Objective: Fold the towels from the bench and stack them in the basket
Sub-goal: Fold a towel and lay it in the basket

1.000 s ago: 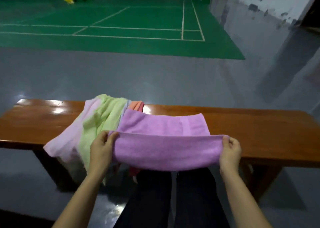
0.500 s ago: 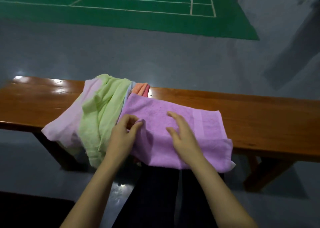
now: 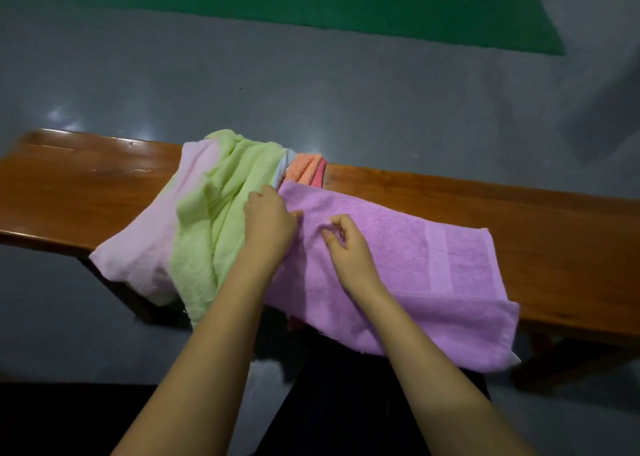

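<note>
Hands: left hand and right hand both pinched purple towel | risk: overhang at tabletop front edge could drag fold loose.

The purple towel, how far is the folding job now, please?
Done: the purple towel already lies doubled on the bench. In hand: the left hand grips its left end and the right hand pinches its top layer. Left: the green towel, the pale pink towel and the orange one lie unfolded. No basket is in view.
</note>
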Demonstrator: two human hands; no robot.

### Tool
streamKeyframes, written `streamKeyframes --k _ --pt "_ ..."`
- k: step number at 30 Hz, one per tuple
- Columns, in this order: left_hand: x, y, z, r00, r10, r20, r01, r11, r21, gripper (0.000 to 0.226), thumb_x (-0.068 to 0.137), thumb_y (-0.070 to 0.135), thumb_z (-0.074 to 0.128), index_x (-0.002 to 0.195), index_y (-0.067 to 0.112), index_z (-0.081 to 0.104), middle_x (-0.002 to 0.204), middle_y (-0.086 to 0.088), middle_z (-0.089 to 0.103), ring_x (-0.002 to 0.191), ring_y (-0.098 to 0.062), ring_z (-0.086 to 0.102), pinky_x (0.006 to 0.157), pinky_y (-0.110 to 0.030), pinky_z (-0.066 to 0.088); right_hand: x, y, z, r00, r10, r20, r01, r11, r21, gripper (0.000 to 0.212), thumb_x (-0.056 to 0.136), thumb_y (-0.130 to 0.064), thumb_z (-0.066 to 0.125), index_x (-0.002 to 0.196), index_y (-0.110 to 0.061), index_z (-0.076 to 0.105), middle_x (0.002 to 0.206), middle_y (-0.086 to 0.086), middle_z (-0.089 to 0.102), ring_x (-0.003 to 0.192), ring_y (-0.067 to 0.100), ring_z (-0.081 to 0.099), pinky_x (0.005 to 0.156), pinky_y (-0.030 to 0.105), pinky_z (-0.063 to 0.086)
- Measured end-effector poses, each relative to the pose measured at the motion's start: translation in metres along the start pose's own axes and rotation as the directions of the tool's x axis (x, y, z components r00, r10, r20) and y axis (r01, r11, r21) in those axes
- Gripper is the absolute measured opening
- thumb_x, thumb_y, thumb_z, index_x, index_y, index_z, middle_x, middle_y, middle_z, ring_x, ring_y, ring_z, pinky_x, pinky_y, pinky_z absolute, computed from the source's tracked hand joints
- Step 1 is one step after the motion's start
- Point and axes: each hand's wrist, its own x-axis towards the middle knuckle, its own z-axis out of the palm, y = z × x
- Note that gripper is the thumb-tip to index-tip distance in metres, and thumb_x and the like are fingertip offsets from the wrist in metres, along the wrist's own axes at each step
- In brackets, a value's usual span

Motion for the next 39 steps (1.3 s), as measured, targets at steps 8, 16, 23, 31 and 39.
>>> streamKeyframes --k 8,16,23,31,39 --pt "0.014 0.007 0.007 0.998 -0.053 -0.037 0.058 0.987 0.149 0.066 0.079 0.042 0.071 0.121 -0.002 0.045 0.123 -0.021 0.051 0.116 -0.038 0.044 0.096 -0.041 0.031 0.001 0.007 -0.003 1.0 -0.012 0.022 0.012 1.0 0.012 0.006 0.094 -0.024 0.056 0.097 -0.018 0.057 0.089 -0.023 0.061 0.096 0.006 0.059 0.088 0.03 0.046" --pt "0.018 0.016 -0.015 0.976 -0.163 0.145 0.166 0.986 -0.008 0.044 0.076 0.03 0.077 0.102 0.002 0.056 0.102 -0.016 0.063 0.096 -0.033 0.06 0.067 -0.031 0.037 0.0 -0.003 -0.009 0.999 0.035 0.029 -0.038 0.993 0.115 0.009 0.093 -0.022 0.059 0.085 -0.024 0.056 0.083 -0.01 0.059 0.083 0.005 0.055 0.084 0.032 0.046" --pt "-0.026 0.025 -0.039 0.984 0.178 0.025 -0.125 0.779 -0.615 0.009 0.08 0.004 0.068 0.083 -0.002 0.062 0.069 -0.005 0.055 0.065 -0.01 0.044 0.059 -0.024 0.039 -0.026 -0.041 -0.036 0.991 -0.12 -0.06 0.128 0.98 0.151 0.019 0.087 -0.01 0.066 0.081 -0.028 0.061 0.078 -0.016 0.064 0.079 -0.002 0.058 0.075 0.015 0.047" --pt "-0.12 0.038 -0.044 0.956 0.288 -0.051 -0.221 0.599 -0.769 0.01 0.087 0.003 0.063 0.089 0.008 0.071 0.071 0.006 0.066 0.061 0.0 0.055 0.059 -0.016 0.043 -0.083 -0.068 -0.07 0.969 -0.208 -0.13 0.223 0.969 0.107 0.025 0.084 -0.008 0.069 0.075 -0.031 0.063 0.076 -0.018 0.066 0.077 -0.001 0.06 0.072 0.011 0.044" --pt "-0.153 0.047 -0.05 0.916 0.4 -0.024 -0.256 0.539 -0.803 0.03 0.086 0.001 0.064 0.087 0.03 0.072 0.089 0.012 0.074 0.087 -0.005 0.067 0.083 -0.021 0.05 -0.104 -0.084 -0.085 0.975 -0.196 -0.108 0.21 0.967 0.144 0.028 0.085 -0.001 0.065 0.079 -0.027 0.059 0.077 -0.021 0.064 0.077 -0.003 0.059 0.073 0.011 0.045"
